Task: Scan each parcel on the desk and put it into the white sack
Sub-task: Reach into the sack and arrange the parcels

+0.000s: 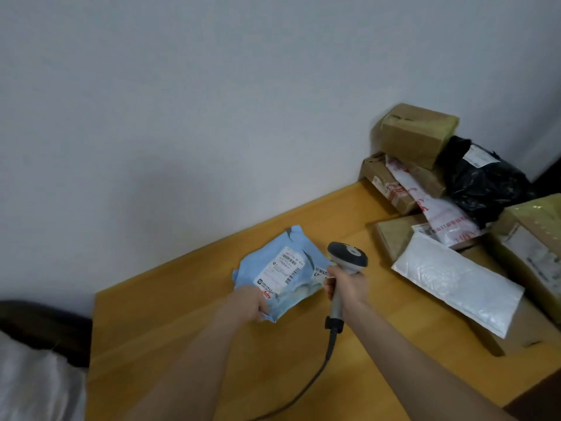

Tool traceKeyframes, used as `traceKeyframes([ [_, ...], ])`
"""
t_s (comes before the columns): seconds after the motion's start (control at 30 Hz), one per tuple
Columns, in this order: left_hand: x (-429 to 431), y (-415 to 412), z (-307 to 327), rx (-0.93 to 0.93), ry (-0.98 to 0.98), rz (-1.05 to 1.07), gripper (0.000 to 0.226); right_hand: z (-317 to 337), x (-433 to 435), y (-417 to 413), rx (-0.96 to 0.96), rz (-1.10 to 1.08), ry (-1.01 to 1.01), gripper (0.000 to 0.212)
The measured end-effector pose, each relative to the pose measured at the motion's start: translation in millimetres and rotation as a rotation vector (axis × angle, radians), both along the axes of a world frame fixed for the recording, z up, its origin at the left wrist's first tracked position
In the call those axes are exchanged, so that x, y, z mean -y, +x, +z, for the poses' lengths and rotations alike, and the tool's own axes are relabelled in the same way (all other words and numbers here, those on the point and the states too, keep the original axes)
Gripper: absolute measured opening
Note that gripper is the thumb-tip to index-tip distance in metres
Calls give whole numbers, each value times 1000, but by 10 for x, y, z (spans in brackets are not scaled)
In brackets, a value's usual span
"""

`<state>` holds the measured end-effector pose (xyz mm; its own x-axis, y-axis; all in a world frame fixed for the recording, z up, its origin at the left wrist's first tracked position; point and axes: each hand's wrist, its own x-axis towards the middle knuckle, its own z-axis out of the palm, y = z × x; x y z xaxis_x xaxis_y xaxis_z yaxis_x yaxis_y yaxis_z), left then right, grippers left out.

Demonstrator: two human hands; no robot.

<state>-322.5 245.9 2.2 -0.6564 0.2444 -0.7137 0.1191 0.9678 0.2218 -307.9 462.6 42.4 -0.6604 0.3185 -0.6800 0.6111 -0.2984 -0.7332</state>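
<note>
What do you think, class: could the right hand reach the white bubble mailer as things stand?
Probably yes for reach: bare desk lies between the right hand and the white bubble mailer, whose top is uncovered. But that hand grips the scanner, so grasping would mean putting it down first.

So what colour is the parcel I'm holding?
The parcel is light blue with a white label, seen in the head view.

Barcoded white label on blue parcel, print too blurred, red characters on white mailer illegible
</note>
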Motion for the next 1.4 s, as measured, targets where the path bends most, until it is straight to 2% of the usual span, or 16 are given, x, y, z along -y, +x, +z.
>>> traceKeyframes([
  [0.1,173,98,-48,202,93,137,21,-130,161,98,38,36,-15,19],
  [0.13,210,104,-48,209,107,213,19,-160,209,109,43,51,-14,20],
  [0.17,241,96,-54,153,111,309,20,-192,250,110,46,67,-3,22],
  [0.3,348,47,-123,-334,32,655,42,-316,352,73,64,116,59,25],
  [0.37,377,-18,-177,-384,23,650,61,-387,391,43,77,165,75,21],
  [0.43,376,-125,-232,-384,26,557,75,-445,436,26,100,239,58,18],
  [0.53,280,-275,-320,-287,141,575,84,-529,497,16,140,274,-37,15],
  [0.7,299,-155,-464,-50,321,765,63,-617,561,30,172,292,-85,31],
  [0.8,405,-10,-446,105,412,907,55,-551,569,45,170,300,-86,22],
  [0.87,428,84,-409,133,428,968,55,-483,583,84,158,304,-97,18],
  [0.97,453,203,-307,77,392,1013,54,-347,627,172,123,299,-107,17],
  [1.07,552,280,-124,-54,382,1015,44,-132,675,222,51,273,-110,18],
  [1.17,691,341,74,-147,523,1106,36,102,750,337,-46,249,-111,12],
  [1.27,801,385,244,-222,648,1187,24,263,863,552,-100,211,-71,17],
  [1.4,889,468,393,-300,767,1250,12,464,1005,865,-160,247,37,17],
])
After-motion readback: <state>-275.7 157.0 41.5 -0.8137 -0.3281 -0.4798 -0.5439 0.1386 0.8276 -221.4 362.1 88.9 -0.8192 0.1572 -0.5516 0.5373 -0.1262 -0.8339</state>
